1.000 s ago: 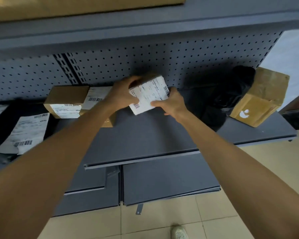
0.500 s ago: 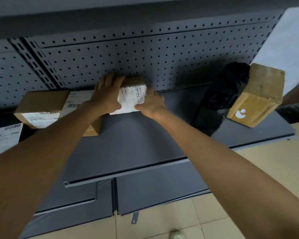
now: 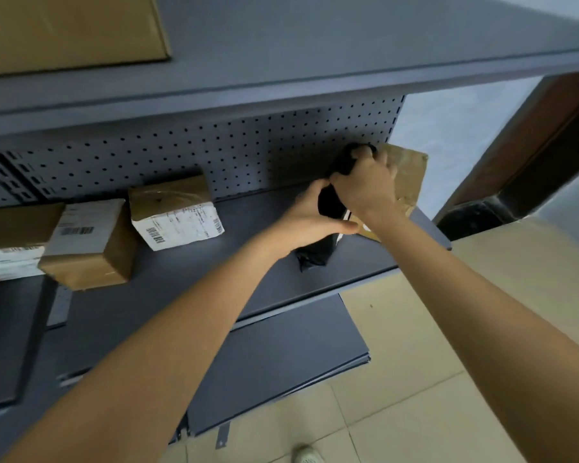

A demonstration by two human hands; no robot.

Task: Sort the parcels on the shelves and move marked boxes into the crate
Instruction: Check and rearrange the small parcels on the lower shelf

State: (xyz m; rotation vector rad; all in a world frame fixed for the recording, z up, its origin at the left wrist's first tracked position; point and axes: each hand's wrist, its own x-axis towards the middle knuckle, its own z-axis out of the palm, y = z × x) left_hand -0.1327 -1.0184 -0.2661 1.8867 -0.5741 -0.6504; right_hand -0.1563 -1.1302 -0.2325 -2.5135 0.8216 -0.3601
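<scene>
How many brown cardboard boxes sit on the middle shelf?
4: far-left box, barcode-labelled box, box at the pegboard, right-end box behind the hands. More may lie out of frame.

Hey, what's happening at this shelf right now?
A person is sorting parcels on a grey shelf. Both hands grip a black plastic-wrapped parcel near the right end: the left hand around its middle, the right hand on its top. A brown box stands right behind it; three labelled boxes sit further left.
</scene>
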